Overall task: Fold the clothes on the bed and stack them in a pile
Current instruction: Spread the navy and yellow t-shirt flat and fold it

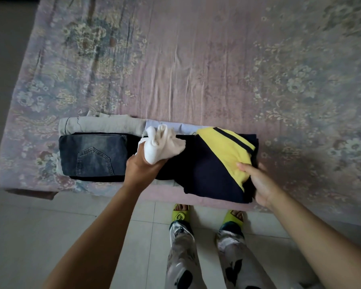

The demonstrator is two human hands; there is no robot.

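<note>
Floral bedspread (196,59); folded jeans (92,154) beside left hand (142,167).

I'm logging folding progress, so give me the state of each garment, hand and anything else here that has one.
Jeans: folded, on the bed's near edge.
Beige garment: folded, under the jeans.
White cloth: bunched, held up in the left hand.
Navy-yellow garment: folded, its right edge gripped by the right hand.
Bedsheet: spread, wrinkled.
</note>
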